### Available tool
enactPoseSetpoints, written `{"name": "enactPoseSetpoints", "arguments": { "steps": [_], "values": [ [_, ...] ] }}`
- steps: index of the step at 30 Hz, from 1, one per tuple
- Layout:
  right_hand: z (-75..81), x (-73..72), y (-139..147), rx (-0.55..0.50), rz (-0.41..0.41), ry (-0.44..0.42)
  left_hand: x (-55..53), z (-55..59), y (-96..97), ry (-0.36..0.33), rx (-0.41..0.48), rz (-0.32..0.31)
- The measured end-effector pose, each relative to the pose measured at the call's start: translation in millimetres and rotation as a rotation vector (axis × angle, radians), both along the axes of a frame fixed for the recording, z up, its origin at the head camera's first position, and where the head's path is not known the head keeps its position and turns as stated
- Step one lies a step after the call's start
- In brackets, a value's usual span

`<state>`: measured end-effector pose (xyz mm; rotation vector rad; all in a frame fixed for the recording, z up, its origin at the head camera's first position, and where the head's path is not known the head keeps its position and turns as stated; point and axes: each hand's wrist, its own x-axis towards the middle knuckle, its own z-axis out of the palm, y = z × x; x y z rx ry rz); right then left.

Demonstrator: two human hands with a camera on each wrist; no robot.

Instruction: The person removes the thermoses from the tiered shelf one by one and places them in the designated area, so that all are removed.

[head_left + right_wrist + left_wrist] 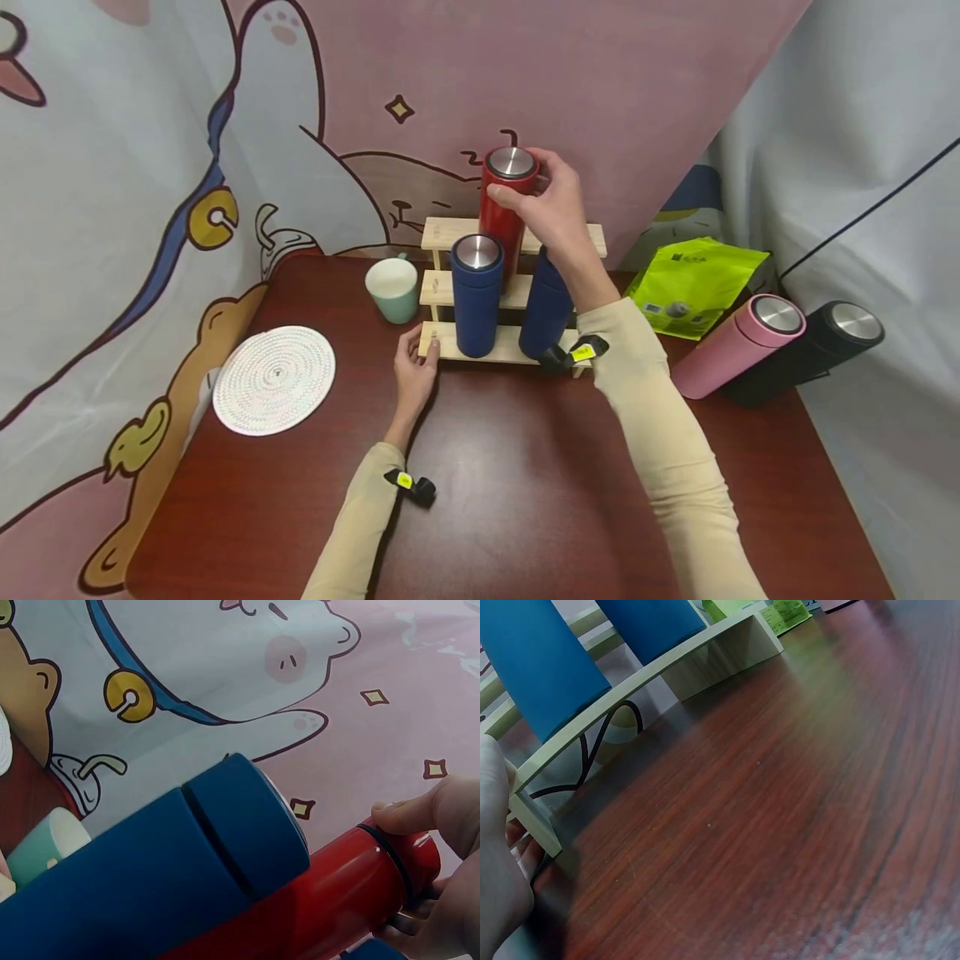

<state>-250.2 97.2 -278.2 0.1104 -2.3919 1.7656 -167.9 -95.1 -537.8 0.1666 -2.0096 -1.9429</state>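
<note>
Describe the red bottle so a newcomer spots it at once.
On the table stands a wooden tiered rack. Behind its two blue bottles, the right hand grips the red bottle near its top. Its red body sets it apart from both.

Right hand (pixel 558 204) has the red flask (pixel 497 218) by its top, over the rack (pixel 507 342) and behind two blue flasks (pixel 477 304) on the bottom shelf. Left hand (pixel 415 375) grips that shelf's left end. Mug (pixel 394 293) sits near the table's (pixel 510 467) far edge, round mat (pixel 273 381) by the left edge. Bag's (pixel 693 283) toward the far right corner, pink flask (pixel 735 346) and black flask (pixel 806 354) along the right edge.
</note>
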Motion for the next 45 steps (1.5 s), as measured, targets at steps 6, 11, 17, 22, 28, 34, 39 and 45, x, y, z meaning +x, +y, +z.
{"name": "enactPoseSetpoints", "arguments": {
  "steps": [6, 11, 17, 22, 28, 34, 39, 45],
  "values": [
    [-2.2, 3.0, 11.1, -0.015, -0.009, 0.014, -0.5, -1.2, -1.1, 0.015, -0.005, -0.003],
    [-4.4, 5.6, 21.3, -0.026, -0.027, 0.035, -0.6, -2.3, -0.7, 0.02, -0.011, 0.0],
    [-7.2, 8.4, 32.9, -0.036, -0.053, 0.055, -0.2, -2.0, -0.2, 0.013, -0.002, 0.004],
    [-7.9, 10.8, 41.4, -0.028, -0.07, 0.061, 0.4, -1.5, -0.3, 0.007, -0.006, 0.003],
    [-9.3, 13.2, 51.2, -0.052, -0.093, 0.079, 0.0, -1.7, -0.9, 0.007, -0.009, -0.003],
    [-11.0, 13.7, 61.0, -0.077, -0.124, 0.107, -0.8, -2.3, -1.4, 0.01, -0.005, -0.008],
    [-11.7, 15.7, 67.9, -0.082, -0.15, 0.111, -0.1, -2.3, -1.8, 0.005, -0.006, -0.006],
    [-10.9, 21.3, 78.2, -0.087, -0.2, 0.117, 0.5, -1.1, -1.4, 0.004, -0.005, -0.008]
  ]
}}
